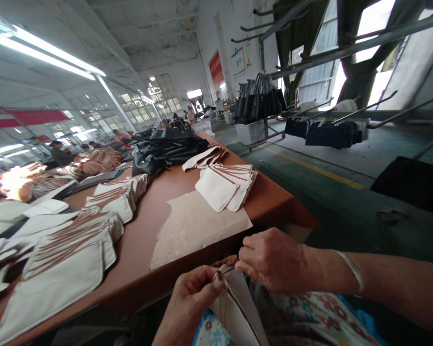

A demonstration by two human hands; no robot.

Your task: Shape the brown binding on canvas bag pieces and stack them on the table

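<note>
We have a broad brown table [151,206] before us, rows of white pouches [68,269] at left, a paper sheet [198,228] at the near edge, and a pouch stack [216,187] farther right. The pale pouch [233,319] in hand lies near, over the lap. Our left hand [191,293] pinches its far end; our right hand [270,259], fingers curled, pinches what seems a thin dark strip [229,270]. We judge this finger work at the opening; continuing calls for a steady left grip.

Pouch stacks [68,264] on table [143,226]
</note>
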